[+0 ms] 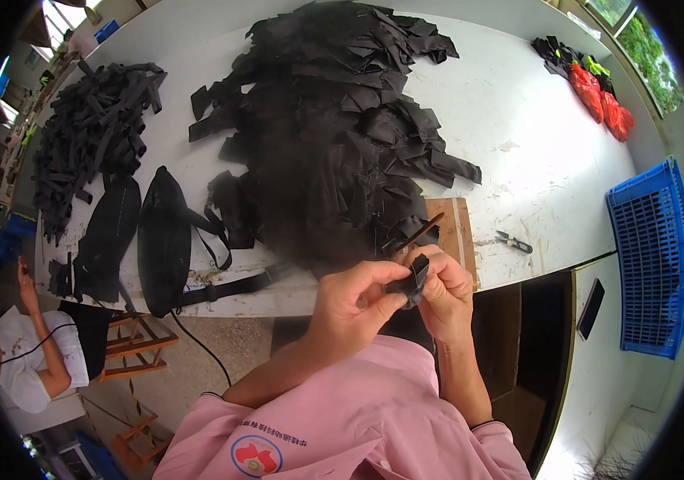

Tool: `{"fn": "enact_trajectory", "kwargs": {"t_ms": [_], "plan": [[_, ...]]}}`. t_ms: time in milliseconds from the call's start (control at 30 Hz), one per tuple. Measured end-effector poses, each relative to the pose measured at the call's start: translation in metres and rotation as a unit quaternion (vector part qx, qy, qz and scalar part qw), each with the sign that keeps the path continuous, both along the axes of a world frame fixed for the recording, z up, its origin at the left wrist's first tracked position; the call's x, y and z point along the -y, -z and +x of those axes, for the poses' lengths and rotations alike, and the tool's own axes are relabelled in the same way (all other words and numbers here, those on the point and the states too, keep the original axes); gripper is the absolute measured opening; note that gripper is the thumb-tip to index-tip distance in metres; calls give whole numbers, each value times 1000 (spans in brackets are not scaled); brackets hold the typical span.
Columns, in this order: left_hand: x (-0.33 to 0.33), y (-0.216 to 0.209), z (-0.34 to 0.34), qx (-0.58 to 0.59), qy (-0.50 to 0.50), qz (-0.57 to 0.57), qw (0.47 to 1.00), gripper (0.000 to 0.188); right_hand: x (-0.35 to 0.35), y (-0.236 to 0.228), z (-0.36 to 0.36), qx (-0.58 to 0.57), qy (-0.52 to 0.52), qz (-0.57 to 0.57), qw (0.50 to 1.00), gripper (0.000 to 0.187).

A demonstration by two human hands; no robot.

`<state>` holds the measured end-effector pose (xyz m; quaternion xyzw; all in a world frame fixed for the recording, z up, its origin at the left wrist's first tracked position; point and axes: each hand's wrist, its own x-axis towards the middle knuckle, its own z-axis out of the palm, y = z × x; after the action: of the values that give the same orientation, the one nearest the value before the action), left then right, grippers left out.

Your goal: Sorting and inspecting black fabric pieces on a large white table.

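Note:
Close in front of my chest, a small folded piece of black fabric (417, 282) is pinched between both hands. My left hand (355, 301) grips it from the left with thumb and fingertips. My right hand (446, 298) closes on its right side. Just beyond the fingers a thin brown stick-like tool (422, 232) slants up to the right; whether my right hand holds it is hidden. A large heap of black fabric pieces (334, 136) spreads over the white table (510, 152) ahead. A wooden board (460, 240) lies partly under that heap's near right edge.
Black-handled thread snips (515, 242) lie right of the board. Black strips (94, 132) are piled at left, near a black pouch with a strap (164, 240). A blue basket (652, 268), a phone (591, 309) and red plastic bags (598, 100) are at right. A co-worker (38, 352) sits at far left.

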<state>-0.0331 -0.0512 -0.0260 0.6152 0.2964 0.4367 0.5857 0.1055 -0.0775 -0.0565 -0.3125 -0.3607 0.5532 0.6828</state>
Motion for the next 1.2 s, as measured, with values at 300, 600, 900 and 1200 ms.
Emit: {"fn": "enact_trajectory", "kwargs": {"t_ms": [300,600,900,1200], "plan": [[-15,-12,24,64,-120,141,981,11,-3,-55,14,282,73,11,957,14],[-43,-29,22,379,279,-326,820,30,-17,-86,21,242,22,-79,967,24],[-64,-8,31,313,160,-459,816,34,-40,-35,45,96,-90,-220,967,30],[-57,3,34,382,215,-389,810,39,-50,-34,48,113,-112,-93,983,26]]}}
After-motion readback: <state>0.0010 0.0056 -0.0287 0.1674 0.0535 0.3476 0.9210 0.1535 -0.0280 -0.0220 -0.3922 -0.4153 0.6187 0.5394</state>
